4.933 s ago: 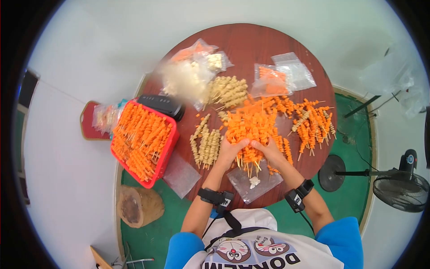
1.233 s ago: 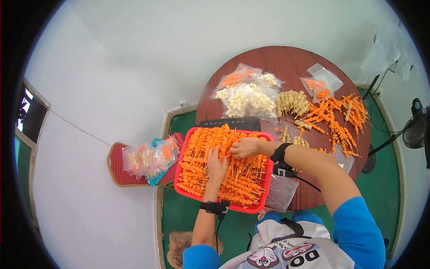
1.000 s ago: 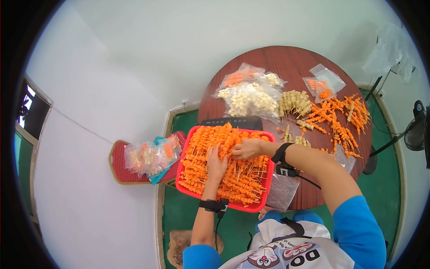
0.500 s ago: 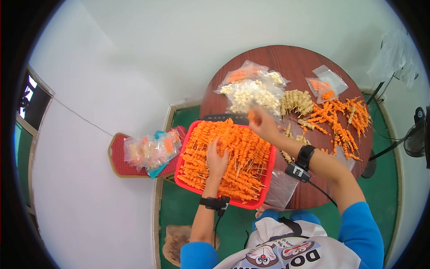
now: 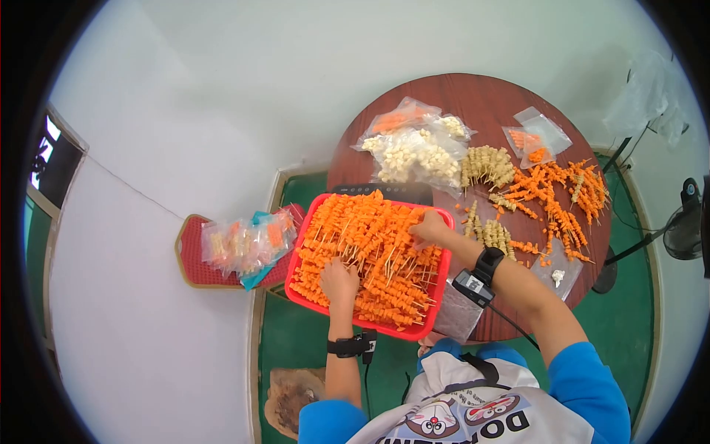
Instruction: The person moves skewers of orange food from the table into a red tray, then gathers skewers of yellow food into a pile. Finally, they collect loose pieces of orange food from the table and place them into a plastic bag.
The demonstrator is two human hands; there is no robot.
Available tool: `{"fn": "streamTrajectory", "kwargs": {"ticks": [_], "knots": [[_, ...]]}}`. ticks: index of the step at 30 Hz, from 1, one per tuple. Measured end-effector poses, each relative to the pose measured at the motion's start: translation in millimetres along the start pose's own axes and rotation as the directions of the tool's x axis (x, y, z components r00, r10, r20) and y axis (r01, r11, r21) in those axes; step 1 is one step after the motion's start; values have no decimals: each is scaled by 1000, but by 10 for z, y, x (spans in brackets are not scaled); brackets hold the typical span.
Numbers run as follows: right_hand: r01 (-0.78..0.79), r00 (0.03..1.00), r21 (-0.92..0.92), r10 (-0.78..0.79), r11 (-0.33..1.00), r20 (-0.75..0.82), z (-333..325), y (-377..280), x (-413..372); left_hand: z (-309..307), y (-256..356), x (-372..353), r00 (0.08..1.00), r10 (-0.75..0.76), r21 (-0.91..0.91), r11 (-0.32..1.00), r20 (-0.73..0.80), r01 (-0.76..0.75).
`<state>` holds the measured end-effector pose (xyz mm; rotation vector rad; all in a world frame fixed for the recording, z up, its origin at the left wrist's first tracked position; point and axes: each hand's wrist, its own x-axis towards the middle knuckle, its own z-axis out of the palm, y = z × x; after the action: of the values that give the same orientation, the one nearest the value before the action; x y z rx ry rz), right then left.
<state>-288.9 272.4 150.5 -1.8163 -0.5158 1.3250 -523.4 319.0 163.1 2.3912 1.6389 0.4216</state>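
Knobbly orange skewers (image 5: 396, 292) heap the red basket (image 5: 414, 334). Left hand (image 5: 340, 283) and right hand (image 5: 430, 229) are apart over it, grips unclear.

The red rectangular basket (image 5: 442, 281) looks like smooth, glossy plastic. Orange skewered food pieces (image 5: 355, 226) have a bumpy surface on thin, pale wooden-looking sticks (image 5: 394, 272). The round reddish-brown table (image 5: 488, 103) shows a smooth wood-grain finish; clear plastic bags of pale pieces (image 5: 418, 155) shine, crinkled. The pale brown wooden stump (image 5: 287, 403) looks rough, the green floor (image 5: 299, 333) matt.
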Motion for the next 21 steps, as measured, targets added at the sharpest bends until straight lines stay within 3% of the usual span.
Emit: {"fn": "streamTrajectory", "kwargs": {"ticks": [1, 2, 4, 6, 8, 9, 10, 11, 12, 14, 15, 17, 18, 20, 21], "knots": [[27, 999, -213, -22, 977, 23, -4, 3, 27, 35, -73, -30, 996, -19, 25, 1000, 83, 17], [30, 999, -217, -24, 976, 31, 30, 31, 35, 82, -115, -46, 996, -28, 27, 999, 79, 26], [198, 908, -700, -398, 686, -133, 118, 17, -91, 110, -117, -81, 982, -100, -148, 981, 158, 124], [219, 905, -702, -411, 678, -115, 88, -57, -266, 114, -169, -105, 995, -34, -164, 985, 91, 49], [235, 902, -709, -421, 665, -95, 44, 2, -313, -35, -112, -149, 979, 31, -337, 941, 199, 38], [312, 793, -706, -583, 636, -176, 17, 135, -260, -27, -120, -165, 980, 29, -340, 940, 199, 41], [381, 649, -708, -717, 595, -254, 10, 271, -212, -17, -132, -186, 986, 82, -490, 872, 145, -1], [379, 649, -708, -717, 596, -255, 23, 407, -166, -11, -139, -203, 988, 129, -625, 779, 85, -48], [382, 681, -665, -682, 641, -266, 38, 537, -121, -49, -118, -220, 987, 133, -626, 778, 86, -50], [377, 705, -621, -648, 687, -288, 62, 665, -95, -142, -32, -234, 977, 20, -776, 610, 214, 158], [380, 747, -581, -609, 720, -266, 110, 700, -107, -94, 5, -214, 976, 26, -778, 609, 218, 157], [390, 802, -488, -549, 781, -237, 177, 738, -107, 98, 126, -148, 994, 41, -659, 746, -102, -98], [387, 803, -485, -545, 784, -240, 212, 766, -93, 206, 225, -130, 996, 26, -672, 736, -86, -77], [412, 759, -491, -588, 768, -282, 262, 776, -54, 497, 333, -91, 964, 82, -559, 801, -254, -216], [410, 757, -490, -586, 769, -287, 280, 760, -59, 543, 390, -84, 964, 87, -560, 799, -253, -219]]}}
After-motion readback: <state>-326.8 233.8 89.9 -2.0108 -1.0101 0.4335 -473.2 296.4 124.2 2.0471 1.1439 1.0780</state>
